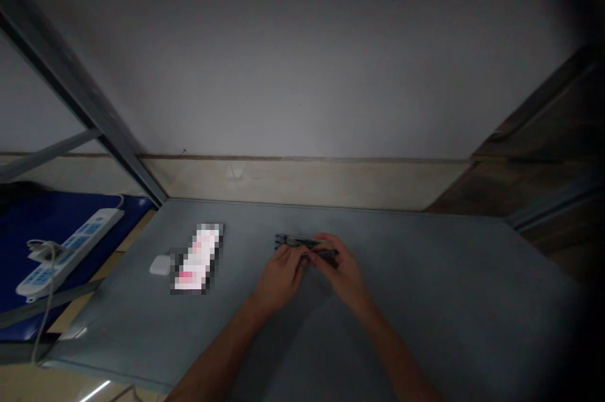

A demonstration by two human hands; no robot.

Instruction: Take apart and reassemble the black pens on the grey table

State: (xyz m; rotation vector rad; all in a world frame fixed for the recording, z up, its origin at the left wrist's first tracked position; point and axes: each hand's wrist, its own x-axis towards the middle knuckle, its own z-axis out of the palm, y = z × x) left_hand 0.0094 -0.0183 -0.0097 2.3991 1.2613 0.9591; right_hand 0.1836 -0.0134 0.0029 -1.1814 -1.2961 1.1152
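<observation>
Fingers (326, 237): curled inward on both hands, the tips nearly meeting, gripping a bundle of slim dark pieces (306, 242)
Left hand (280, 275): closed on the bundle's near side, with several dark tips showing beyond its knuckles
Right hand (344, 271): closed around the bundle's right end, one finger bent over the far side
Slim dark pieces: above or on the far middle of the grey surface (439, 282); cannot tell whether resting or lifted
Progress: pieces apparently gathered together, handling seemingly midway; not yet let go, and what finer work is left cannot be judged
Beside: a pixelated phone-like slab (197, 258) and a white rounded object (159, 265), well apart from the hands
</observation>
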